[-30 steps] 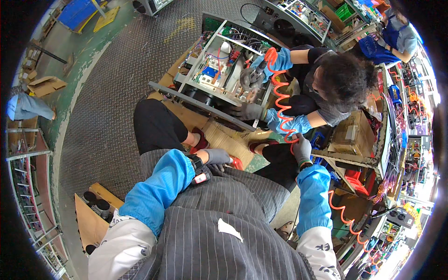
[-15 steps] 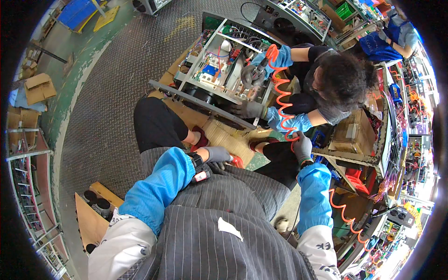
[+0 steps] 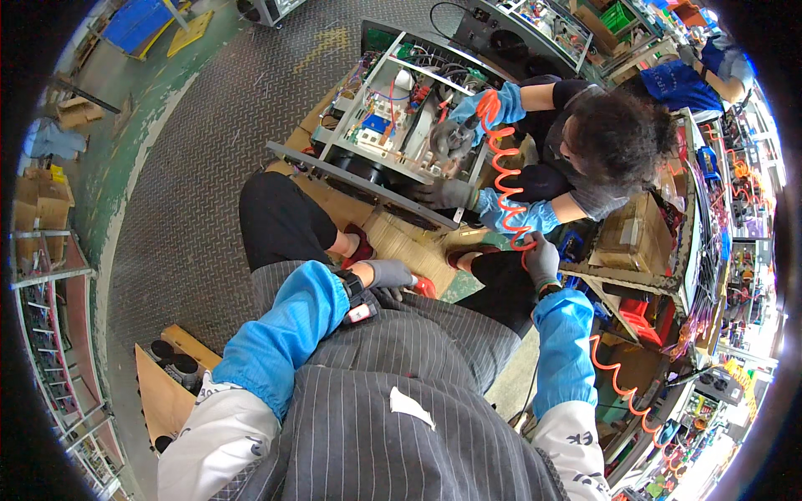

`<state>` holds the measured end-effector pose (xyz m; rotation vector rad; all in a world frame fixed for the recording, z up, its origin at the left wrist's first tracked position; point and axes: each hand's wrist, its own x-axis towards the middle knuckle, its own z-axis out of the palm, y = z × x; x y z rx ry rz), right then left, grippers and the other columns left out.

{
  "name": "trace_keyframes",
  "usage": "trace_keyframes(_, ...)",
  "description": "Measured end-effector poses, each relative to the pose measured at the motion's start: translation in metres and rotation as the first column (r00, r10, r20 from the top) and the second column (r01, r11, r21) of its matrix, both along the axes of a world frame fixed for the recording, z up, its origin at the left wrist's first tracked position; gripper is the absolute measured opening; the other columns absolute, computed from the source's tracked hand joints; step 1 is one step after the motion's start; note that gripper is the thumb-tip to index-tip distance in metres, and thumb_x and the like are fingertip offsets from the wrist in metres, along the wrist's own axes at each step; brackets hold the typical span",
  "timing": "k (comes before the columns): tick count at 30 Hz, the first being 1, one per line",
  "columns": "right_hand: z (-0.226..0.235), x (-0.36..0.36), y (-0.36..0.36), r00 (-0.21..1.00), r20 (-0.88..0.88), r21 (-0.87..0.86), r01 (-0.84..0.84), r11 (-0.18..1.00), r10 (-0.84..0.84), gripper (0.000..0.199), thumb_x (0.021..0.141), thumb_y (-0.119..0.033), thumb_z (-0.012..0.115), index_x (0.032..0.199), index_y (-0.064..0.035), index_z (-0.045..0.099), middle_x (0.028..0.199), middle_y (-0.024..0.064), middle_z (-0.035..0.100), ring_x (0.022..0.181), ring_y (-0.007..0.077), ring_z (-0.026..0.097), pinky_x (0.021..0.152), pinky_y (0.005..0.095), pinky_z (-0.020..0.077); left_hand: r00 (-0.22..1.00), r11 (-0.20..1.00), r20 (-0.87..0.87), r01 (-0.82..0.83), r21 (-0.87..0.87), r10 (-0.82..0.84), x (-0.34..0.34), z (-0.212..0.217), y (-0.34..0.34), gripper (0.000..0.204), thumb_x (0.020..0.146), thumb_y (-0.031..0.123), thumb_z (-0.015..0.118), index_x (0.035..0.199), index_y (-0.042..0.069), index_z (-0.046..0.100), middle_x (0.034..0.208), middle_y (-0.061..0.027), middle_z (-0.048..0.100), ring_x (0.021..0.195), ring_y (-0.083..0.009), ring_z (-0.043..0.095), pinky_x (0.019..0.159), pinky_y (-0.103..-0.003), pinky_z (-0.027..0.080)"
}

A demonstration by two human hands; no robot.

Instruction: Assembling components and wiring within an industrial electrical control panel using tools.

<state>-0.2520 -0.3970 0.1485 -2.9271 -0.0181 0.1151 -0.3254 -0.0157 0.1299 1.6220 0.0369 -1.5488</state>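
Note:
My left hand [image 3: 388, 275], in a grey glove, rests on my lap with its fingers curled. A small red object [image 3: 423, 287] shows at its fingertips; its kind is unclear. Off to the right, my gloved right hand [image 3: 543, 258] is closed round an orange coiled air hose [image 3: 506, 180]. The hose runs up to a co-worker's raised gloved hand [image 3: 452, 139], which is over an open metal equipment chassis [image 3: 380, 134] with wires and circuit parts inside. The co-worker's other gloved hand [image 3: 447, 194] lies at the near edge of the chassis.
The co-worker [image 3: 614, 138] crouches beside the chassis. A second chassis [image 3: 535, 37] stands behind it. To my right is a workbench with a cardboard box [image 3: 631, 234] and red bins [image 3: 642, 319]. A cardboard carton with black cylinders [image 3: 175, 363] sits at my left.
My hands stay where they were. The co-worker's upper hand and the hose coils have shifted slightly. At the far left, a cardboard box has moved upward in the picture.

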Motion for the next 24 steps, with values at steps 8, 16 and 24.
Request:
trace_keyframes(8, -0.002, 0.003, 0.004, 1.000, -0.011, 0.007, -0.009, 1.000, 0.009, 0.027, 0.095, -0.037, 0.052, 0.097, -0.0124, 0.062, 0.075, 0.0223, 0.065, 0.075, 0.0432, 0.063, 0.064, 0.0532, 0.0464, 0.998, 0.999, -0.037, -0.050, 0.010, 0.050, -0.003, -0.012, 0.003, 0.039, 0.096, 0.034, 0.051, 0.111, 0.000, 0.064, 0.092, -0.0108, 0.069, 0.072, -0.0192, 0.069, 0.061, -0.033, 0.054)
trace_keyframes(16, -0.007, 0.005, -0.001, 1.000, -0.011, -0.023, -0.009, 1.000, 0.009, 0.028, 0.094, -0.038, 0.051, 0.097, -0.0122, 0.062, 0.075, 0.0215, 0.066, 0.075, 0.0423, 0.064, 0.063, 0.0528, 0.0472, 0.995, 0.998, -0.072, -0.064, 0.006, 0.065, -0.003, -0.012, 0.002, 0.039, 0.096, 0.034, 0.052, 0.112, 0.000, 0.063, 0.096, -0.0100, 0.067, 0.074, -0.0186, 0.069, 0.061, -0.033, 0.054)
trace_keyframes(24, -0.003, 0.004, 0.004, 1.000, 0.007, 0.011, -0.001, 1.000, 0.001, 0.030, 0.095, -0.039, 0.051, 0.095, -0.0116, 0.062, 0.074, 0.0219, 0.065, 0.075, 0.0427, 0.064, 0.063, 0.0526, 0.0471, 0.999, 0.999, -0.032, -0.044, -0.004, 0.044, -0.003, -0.012, 0.003, 0.039, 0.096, 0.035, 0.051, 0.112, 0.001, 0.063, 0.095, -0.0101, 0.067, 0.075, -0.0197, 0.069, 0.062, -0.033, 0.054)
